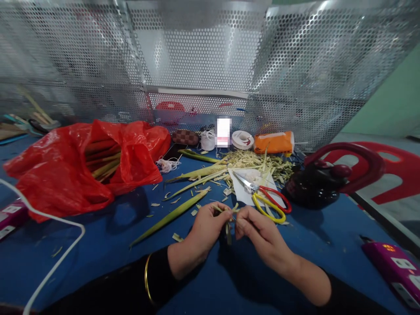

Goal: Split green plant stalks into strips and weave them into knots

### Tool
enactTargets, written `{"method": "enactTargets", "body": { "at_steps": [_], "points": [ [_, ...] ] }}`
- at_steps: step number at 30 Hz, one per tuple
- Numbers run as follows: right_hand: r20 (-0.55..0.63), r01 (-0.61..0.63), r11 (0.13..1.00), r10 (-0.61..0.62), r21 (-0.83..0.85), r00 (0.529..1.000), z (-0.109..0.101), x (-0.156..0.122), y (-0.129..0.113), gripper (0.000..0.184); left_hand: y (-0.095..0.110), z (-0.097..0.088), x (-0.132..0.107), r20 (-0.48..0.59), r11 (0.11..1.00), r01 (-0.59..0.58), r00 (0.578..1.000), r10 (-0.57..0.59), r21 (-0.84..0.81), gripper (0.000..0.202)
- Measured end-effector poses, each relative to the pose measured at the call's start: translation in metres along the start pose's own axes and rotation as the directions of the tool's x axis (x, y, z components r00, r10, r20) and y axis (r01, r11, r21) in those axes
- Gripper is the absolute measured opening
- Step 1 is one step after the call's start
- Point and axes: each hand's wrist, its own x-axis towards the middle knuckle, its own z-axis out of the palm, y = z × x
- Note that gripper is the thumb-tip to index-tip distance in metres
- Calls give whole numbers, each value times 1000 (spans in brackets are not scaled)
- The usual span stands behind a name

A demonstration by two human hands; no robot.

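Left hand: grip pinched closed on green strips. Right hand: fingers curled just beside; hold unclear.

Perforated metal panels back a blue table.

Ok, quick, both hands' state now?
Left hand: closed, pinching thin green fibrous plant strips.
Right hand: curled closed beside them; whether gripping any cannot be told.

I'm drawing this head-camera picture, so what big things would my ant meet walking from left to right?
Crumpled red plastic bag, bare left hand, bare right hand, shiny dark round pot with a dark-red handle, purple box-shaped device at the right edge.
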Motion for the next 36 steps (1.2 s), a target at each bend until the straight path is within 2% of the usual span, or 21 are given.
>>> {"method": "enactTargets", "body": {
  "at_steps": [3,6,10,12,14,16,19,21,22,25,28,32,36],
  "points": [
    [-50,-28,1000,28,-9,998,-1,-1,-3,22,3,-2,1,5,991,95,995,-95,-91,24],
    [-153,-36,996,24,-77,988,-3,-1,-5,22,7,-2,-1,12,972,176,984,-176,-156,26],
    [-280,-145,981,104,-131,954,-5,3,1,10,11,-2,-3,19,948,222,974,-224,-226,26],
    [-281,-217,962,165,-166,946,-6,5,5,14,13,-2,-4,38,940,227,974,-225,-255,25],
    [-239,-244,946,192,-214,952,-7,6,7,11,15,-1,-5,46,931,242,970,-239,-273,22],
    [-209,-218,942,166,-257,964,-8,6,8,16,16,-1,-6,43,921,264,964,-263,-285,18],
    [-248,-166,950,99,-266,964,-9,6,4,23,16,-1,-7,68,900,294,955,-288,-321,14],
    [-246,-157,974,114,-165,963,-8,7,2,24,14,-2,-6,120,886,296,955,-271,-356,14],
    [-207,-173,982,156,-70,966,-7,7,1,24,13,-2,-6,154,884,292,955,-253,-365,15],
    [-1,-286,932,293,224,956,-4,8,1,25,10,-3,-4,243,890,275,950,-194,-364,17],
    [118,-345,888,324,306,939,-1,9,2,29,10,-3,-5,296,891,288,937,-186,-351,18],
    [104,-299,911,280,283,954,-2,10,-1,32,10,-3,-5,270,875,303,940,-209,-377,20],
    [64,-356,831,365,428,929,-6,11,-4,33,10,-3,-4,179,865,291,955,-237,-409,19]
  ]
}}
